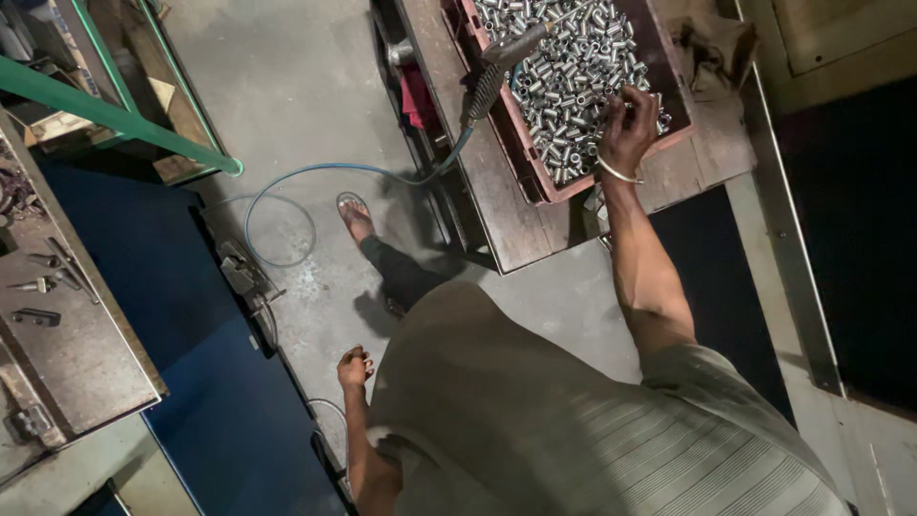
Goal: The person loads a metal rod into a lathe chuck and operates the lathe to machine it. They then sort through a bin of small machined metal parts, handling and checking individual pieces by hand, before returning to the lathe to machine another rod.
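I see my right hand [628, 119] pinching small metal sleeves [564, 67] in the red tray [535, 162] on the tabletop [497, 205], while my left hand [354, 367] hangs loosely curled, holding nothing, at my side.

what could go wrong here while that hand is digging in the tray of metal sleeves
1. The right hand reaches far into the red tray heaped with small metal sleeves; pieces could spill over the rim.
2. The blue hose loops across the floor beside the sandalled foot, a likely trip hazard.
3. The air gun leans on the tray edge and might get knocked off.
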